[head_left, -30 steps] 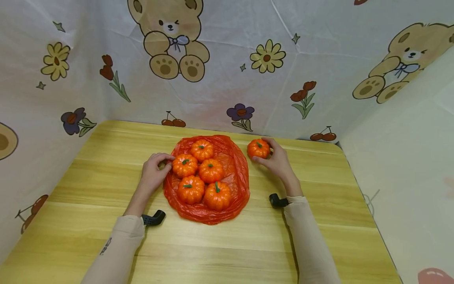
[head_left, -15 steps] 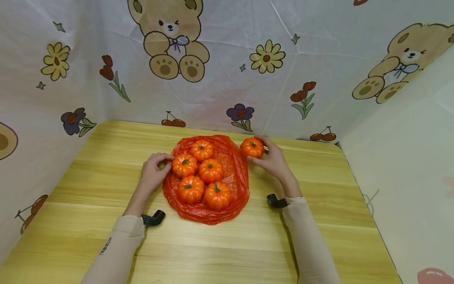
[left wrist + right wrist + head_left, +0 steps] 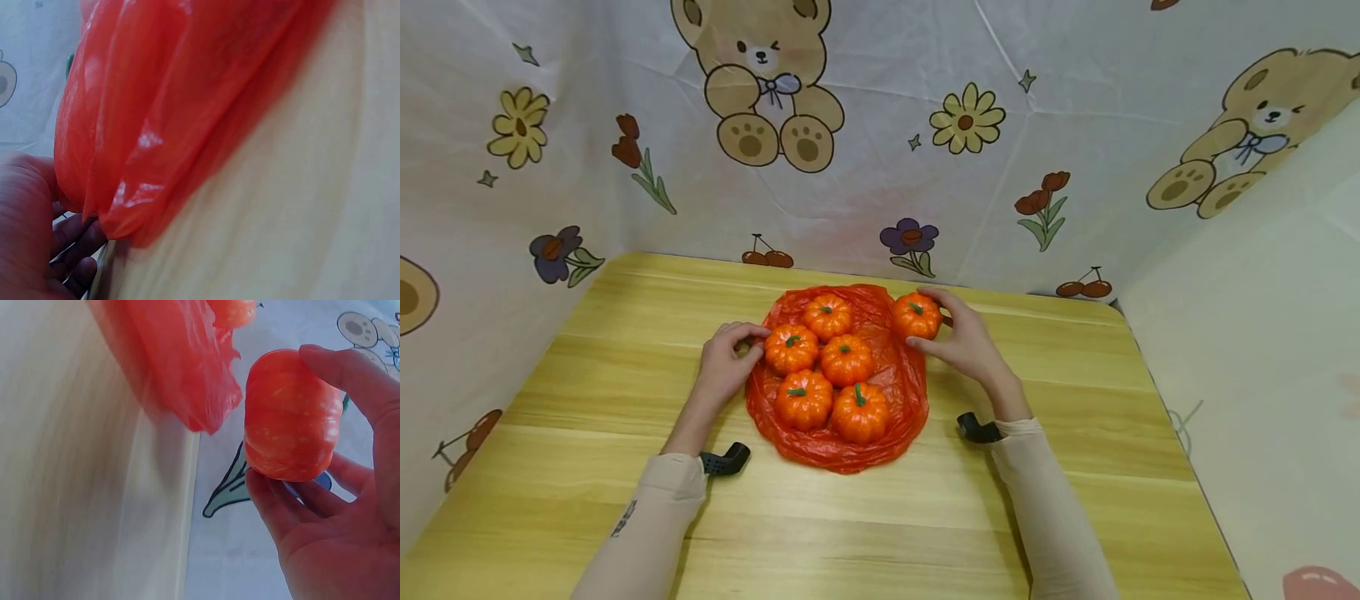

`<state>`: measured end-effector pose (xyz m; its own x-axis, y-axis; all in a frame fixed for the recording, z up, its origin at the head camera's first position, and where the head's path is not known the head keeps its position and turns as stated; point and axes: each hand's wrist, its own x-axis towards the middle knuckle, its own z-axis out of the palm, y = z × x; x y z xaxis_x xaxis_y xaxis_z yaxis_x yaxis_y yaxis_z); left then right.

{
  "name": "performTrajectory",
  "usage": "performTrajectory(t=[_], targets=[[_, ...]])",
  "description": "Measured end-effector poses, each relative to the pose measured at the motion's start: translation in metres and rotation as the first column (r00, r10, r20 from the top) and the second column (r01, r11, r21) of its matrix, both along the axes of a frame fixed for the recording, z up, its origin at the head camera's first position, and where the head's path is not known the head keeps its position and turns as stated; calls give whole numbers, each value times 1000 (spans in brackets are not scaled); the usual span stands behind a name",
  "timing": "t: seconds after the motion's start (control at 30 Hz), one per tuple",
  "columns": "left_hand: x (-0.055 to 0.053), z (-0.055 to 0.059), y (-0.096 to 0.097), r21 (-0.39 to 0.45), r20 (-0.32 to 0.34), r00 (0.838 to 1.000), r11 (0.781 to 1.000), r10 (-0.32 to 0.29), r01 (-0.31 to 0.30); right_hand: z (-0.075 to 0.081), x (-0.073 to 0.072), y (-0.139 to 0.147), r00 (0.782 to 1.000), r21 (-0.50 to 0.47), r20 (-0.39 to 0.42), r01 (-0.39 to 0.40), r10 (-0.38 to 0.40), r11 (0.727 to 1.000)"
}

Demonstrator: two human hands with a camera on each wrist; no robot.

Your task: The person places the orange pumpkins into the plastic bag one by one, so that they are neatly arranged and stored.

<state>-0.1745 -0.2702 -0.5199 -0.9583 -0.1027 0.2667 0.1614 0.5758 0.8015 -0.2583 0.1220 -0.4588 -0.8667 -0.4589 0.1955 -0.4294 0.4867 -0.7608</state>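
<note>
My right hand grips a small orange pumpkin with a green stem, over the back right rim of a red plastic bag. In the right wrist view, thumb and fingers clasp the pumpkin from opposite sides, above the table and beside the bag. The bag lies spread with its mouth up. Several similar pumpkins sit inside it, mostly toward the left. At its left rim, my left hand pinches the plastic; in the left wrist view the fingers curl under the bag's edge.
The bag rests on a light wooden table. White cloth printed with bears and flowers rises behind the table's back edge and along both sides. A black device sits at the left wrist, another black device at the right.
My right hand has carried the pumpkin leftward, from beside the bag to over its right rim. My left hand and the pumpkins in the bag have stayed put.
</note>
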Motion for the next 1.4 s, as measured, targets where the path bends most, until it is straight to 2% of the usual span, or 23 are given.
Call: performTrajectory(t=[0.37,0.63,1.0,1.4], targets=[[0,1,1,12,23,1000,1000,-4,4,-4,6,-15,993,9,-1,-114,114,993],[-2,0,0,7,13,1000,1000,-6,6,-6,7,-17,987,45,0,-159,159,986],[-2,-2,-1,20,5,1000,1000,-6,6,-10,6,-21,982,83,19,-187,186,979],[-1,0,0,28,12,1000,1000,1,-1,-19,3,-21,981,148,0,-194,196,970]])
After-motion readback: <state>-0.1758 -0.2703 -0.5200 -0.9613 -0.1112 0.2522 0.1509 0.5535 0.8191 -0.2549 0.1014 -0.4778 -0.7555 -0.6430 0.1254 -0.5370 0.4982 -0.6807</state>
